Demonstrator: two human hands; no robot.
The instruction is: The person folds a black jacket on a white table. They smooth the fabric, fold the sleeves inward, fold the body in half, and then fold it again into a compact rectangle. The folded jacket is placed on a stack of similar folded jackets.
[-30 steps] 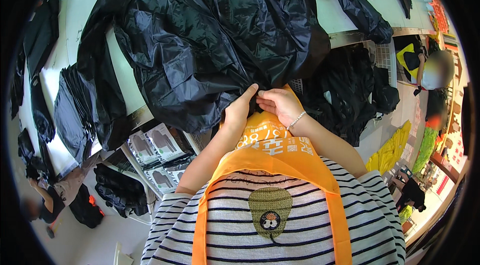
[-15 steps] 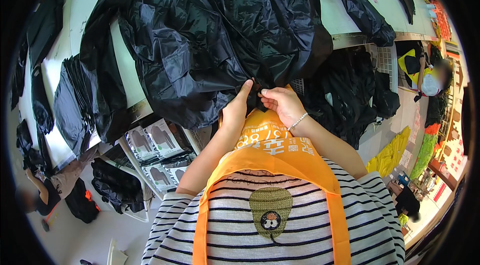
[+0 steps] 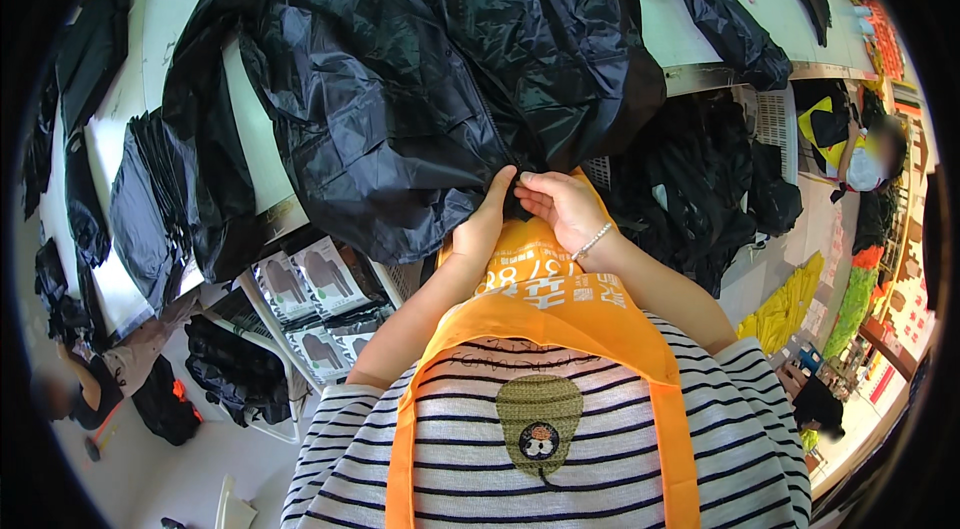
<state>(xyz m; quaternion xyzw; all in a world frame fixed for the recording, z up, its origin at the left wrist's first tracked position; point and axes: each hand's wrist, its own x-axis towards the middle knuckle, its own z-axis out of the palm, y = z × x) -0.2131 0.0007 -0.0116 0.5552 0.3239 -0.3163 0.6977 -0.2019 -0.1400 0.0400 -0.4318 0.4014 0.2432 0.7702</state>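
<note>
Black jacket (image 3: 420,79) hem pinched by left hand (image 3: 482,224) and right hand (image 3: 565,209).

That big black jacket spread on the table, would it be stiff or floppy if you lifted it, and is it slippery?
Probably floppy: the black jacket lies in soft folds and droops over the edge of the white table. Likely light for its size, since both hands pinch only its lower edge. Its shiny, crinkled surface suggests it may be slippery.

Counted at the tabletop (image 3: 690,39)

2 hands, left hand (image 3: 483,224) and right hand (image 3: 562,206), on 1 big black jacket (image 3: 420,79); 1 bracelet (image 3: 592,241); 1 orange apron (image 3: 560,309).
</note>
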